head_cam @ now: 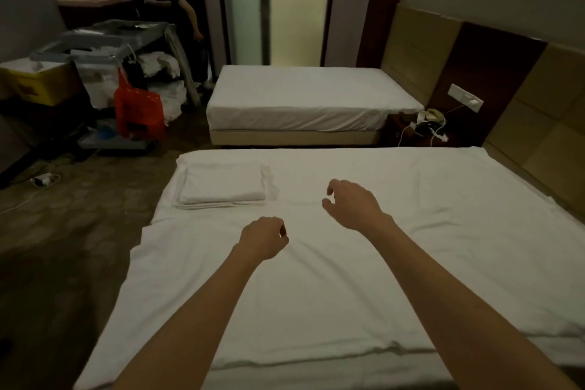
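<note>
Looks like the sheet-smoothing stage on the near bed. The white sheet (pixel 316 294) is spread over the mattress, and the folded stack of linen (pixel 221 184) sits on top of it. Both hands hover over the sheet, to the right of that stack and on the side of it nearer the camera.

The left hand (pixel 264 239) is the one closer to the stack. Its fingers are loosely curled in and I can't see anything in it. The right hand (pixel 351 204) is further right of the stack, fingers half curled with the thumb apart, also empty and not clearly touching the cloth.

My take on doing this bit well:
- Flatten the palms instead of pinching. Pinching would probably just pull up new ridges.
- Start at the soft creases just right of the stack and sweep away from it in long strokes.
- The stack likely pins the cloth under it, so I'd lift it off before any real tug, or the pull goes crooked.
- The edge on the stack's side hangs unevenly, so I'd square that up last.
</note>
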Demonstrator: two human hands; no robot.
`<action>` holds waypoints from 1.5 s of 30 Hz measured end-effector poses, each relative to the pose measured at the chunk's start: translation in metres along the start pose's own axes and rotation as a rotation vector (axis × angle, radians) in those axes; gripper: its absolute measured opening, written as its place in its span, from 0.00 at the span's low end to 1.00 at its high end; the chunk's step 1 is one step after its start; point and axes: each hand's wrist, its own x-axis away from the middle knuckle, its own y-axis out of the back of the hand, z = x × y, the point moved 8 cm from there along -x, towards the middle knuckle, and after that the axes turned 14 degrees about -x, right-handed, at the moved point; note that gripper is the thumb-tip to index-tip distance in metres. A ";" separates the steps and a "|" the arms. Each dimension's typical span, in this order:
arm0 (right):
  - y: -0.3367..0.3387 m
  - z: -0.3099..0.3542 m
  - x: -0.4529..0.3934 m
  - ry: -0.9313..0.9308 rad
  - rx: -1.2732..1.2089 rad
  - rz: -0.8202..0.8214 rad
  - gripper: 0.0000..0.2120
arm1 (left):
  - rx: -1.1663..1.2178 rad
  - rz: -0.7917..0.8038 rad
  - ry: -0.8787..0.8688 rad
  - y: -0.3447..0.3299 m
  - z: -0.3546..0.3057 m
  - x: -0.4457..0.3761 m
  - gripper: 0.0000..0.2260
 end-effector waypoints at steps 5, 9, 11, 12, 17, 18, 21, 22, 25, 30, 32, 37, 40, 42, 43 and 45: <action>-0.037 -0.105 0.051 -0.165 0.058 0.176 0.17 | 0.038 -0.071 -0.028 0.014 -0.062 -0.001 0.09; -0.056 -0.158 0.081 -0.256 0.081 0.258 0.17 | 0.045 -0.107 -0.083 0.030 -0.100 -0.011 0.08; -0.047 -0.174 0.081 -0.285 0.071 0.231 0.17 | 0.037 -0.106 -0.116 0.030 -0.117 -0.021 0.08; -0.039 -0.179 0.078 -0.295 0.064 0.208 0.18 | 0.027 -0.098 -0.137 0.028 -0.126 -0.026 0.08; 0.018 -0.194 0.053 -0.299 0.028 0.044 0.17 | -0.026 0.004 -0.237 -0.008 -0.174 -0.045 0.09; 0.029 -0.199 0.048 -0.300 0.024 0.002 0.16 | -0.038 0.022 -0.260 -0.017 -0.184 -0.049 0.09; 0.043 -0.218 0.045 -0.323 0.010 -0.059 0.15 | -0.073 0.076 -0.315 -0.037 -0.208 -0.060 0.09; 0.041 -0.228 0.047 -0.339 0.006 -0.048 0.15 | -0.080 0.091 -0.326 -0.042 -0.215 -0.065 0.10; 0.024 -0.268 0.055 -0.398 -0.003 0.012 0.16 | -0.077 0.109 -0.328 -0.045 -0.236 -0.086 0.09; -0.011 -0.347 0.047 -0.465 0.017 0.192 0.16 | -0.049 0.072 -0.292 -0.041 -0.277 -0.139 0.09; -0.018 -0.375 0.023 -0.426 0.022 0.236 0.16 | -0.028 0.078 -0.238 -0.051 -0.290 -0.164 0.09; -0.014 -0.432 -0.065 -0.271 0.021 0.287 0.17 | 0.025 0.195 -0.076 -0.114 -0.318 -0.211 0.08; -0.021 -0.462 -0.117 -0.217 -0.003 0.307 0.16 | 0.032 0.260 -0.018 -0.153 -0.327 -0.231 0.09; -0.038 -0.482 -0.143 -0.205 -0.020 0.339 0.16 | 0.018 0.291 0.014 -0.176 -0.326 -0.242 0.09; -0.049 -0.492 -0.155 -0.198 -0.020 0.347 0.15 | 0.004 0.301 0.027 -0.187 -0.323 -0.249 0.10; -0.073 -0.516 -0.175 -0.203 -0.008 0.370 0.15 | -0.017 0.323 0.044 -0.211 -0.316 -0.267 0.11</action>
